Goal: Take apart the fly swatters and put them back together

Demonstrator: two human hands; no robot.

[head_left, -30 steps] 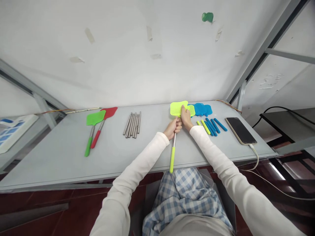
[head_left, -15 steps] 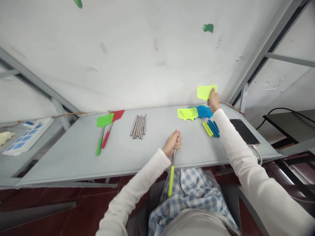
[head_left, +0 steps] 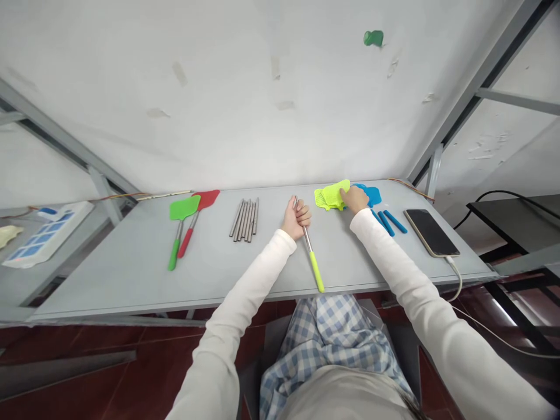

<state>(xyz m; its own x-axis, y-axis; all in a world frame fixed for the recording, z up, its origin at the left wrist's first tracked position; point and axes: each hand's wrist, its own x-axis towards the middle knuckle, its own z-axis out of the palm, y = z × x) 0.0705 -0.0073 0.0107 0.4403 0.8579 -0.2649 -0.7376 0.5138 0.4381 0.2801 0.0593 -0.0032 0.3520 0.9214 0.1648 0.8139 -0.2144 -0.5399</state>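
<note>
My left hand (head_left: 297,219) is closed around a metal rod with a yellow-green grip (head_left: 317,273) on its lower end, which points toward the table's front edge. My right hand (head_left: 355,199) pinches a yellow-green fly swatter head (head_left: 336,191). That head overlaps another yellow-green swatter head (head_left: 320,199) at the back of the table. Blue swatter heads (head_left: 372,195) lie just right of these, partly covered by my hand. Several blue grips (head_left: 396,221) rest beside my right forearm. The loose yellow-green grips are out of sight.
Left of my left hand lie several bare metal rods (head_left: 245,221). Farther left are a green fly swatter (head_left: 185,207) and a red fly swatter (head_left: 207,199). A phone (head_left: 431,232) with a white cable is at the right. A white power strip (head_left: 48,233) sits far left.
My right hand has lowered the yellow-green swatter head from mid-air onto the other one. My left hand has shifted left and forward, bringing the rod's grip over the table.
</note>
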